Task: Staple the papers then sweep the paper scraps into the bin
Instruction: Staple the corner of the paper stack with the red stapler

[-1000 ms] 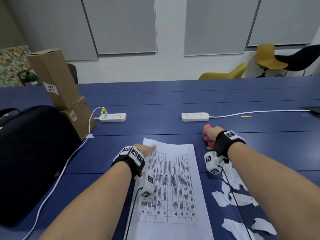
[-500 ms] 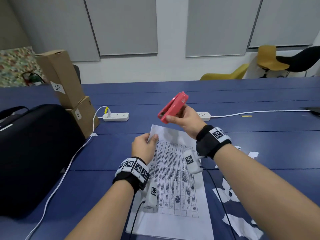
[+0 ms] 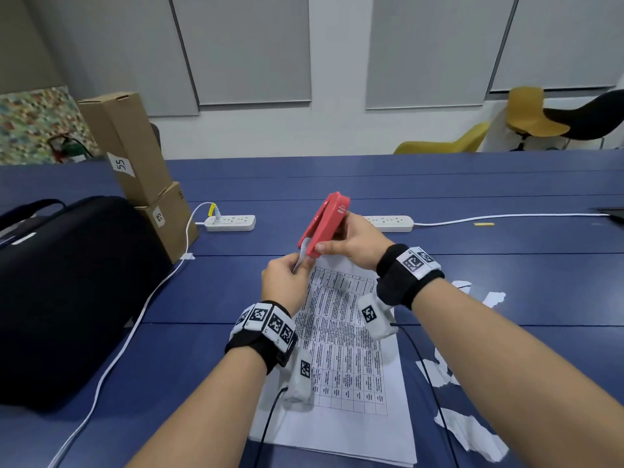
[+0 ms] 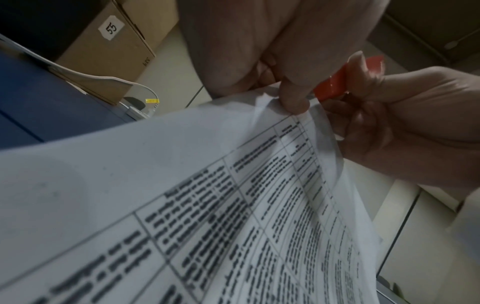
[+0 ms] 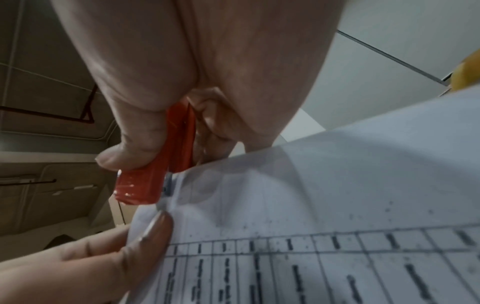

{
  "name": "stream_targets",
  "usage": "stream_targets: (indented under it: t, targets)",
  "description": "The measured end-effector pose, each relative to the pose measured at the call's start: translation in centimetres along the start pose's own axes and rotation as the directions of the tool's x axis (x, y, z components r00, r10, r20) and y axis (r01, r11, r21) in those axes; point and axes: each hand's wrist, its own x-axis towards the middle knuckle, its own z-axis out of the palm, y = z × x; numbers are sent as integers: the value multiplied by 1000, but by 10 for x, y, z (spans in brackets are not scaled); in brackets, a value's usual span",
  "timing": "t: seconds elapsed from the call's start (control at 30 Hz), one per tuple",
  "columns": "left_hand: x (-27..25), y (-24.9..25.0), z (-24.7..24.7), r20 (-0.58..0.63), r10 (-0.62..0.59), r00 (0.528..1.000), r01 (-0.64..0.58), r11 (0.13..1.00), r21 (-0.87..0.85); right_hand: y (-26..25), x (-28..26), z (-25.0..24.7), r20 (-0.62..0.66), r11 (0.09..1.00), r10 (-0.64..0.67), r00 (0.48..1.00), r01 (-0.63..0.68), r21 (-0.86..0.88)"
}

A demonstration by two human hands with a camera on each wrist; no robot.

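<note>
Printed papers with a table of text lie on the blue table. My left hand pinches their far left corner and lifts it, as the left wrist view shows. My right hand grips a red stapler, thumb on top, fingers beneath. The stapler's mouth sits over the lifted corner. The stapler shows red beside the paper in the right wrist view, and only its tip shows in the left wrist view. White paper scraps lie at the right.
A black bag fills the left side, with two cardboard boxes behind it. Two white power strips and their cables cross the table's middle. Yellow and black chairs stand beyond the far edge. No bin is in view.
My right hand picked the stapler up from the table and brought it left and down onto the corner. My left hand went from resting flat to pinching and lifting that corner.
</note>
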Motion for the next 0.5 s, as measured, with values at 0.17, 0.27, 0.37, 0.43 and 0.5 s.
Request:
stream_targets:
  t: [0.17, 0.27, 0.37, 0.43, 0.5]
  targets:
    - [-3, 4, -2, -14, 0, 1000, 0, 1000, 16, -3, 1, 8, -46, 1000, 2, 999, -2, -8]
    - [-4, 1, -2, -11, -13, 1000, 14, 1000, 16, -8, 0, 12, -45, 1000, 0, 999, -1, -5]
    - [-2, -4, -1, -14, -35, 999, 35, 999, 0, -14, -1, 12, -14, 1000, 14, 1000, -14, -14]
    - [5, -12, -1, -12, -75, 997, 75, 997, 1, -18, 1, 6, -106, 997, 60, 993, -54, 64]
    - [15, -23, -1, -3, -156, 988, 156, 988, 19, -19, 2, -9, -221, 979, 170, 960, -140, 147]
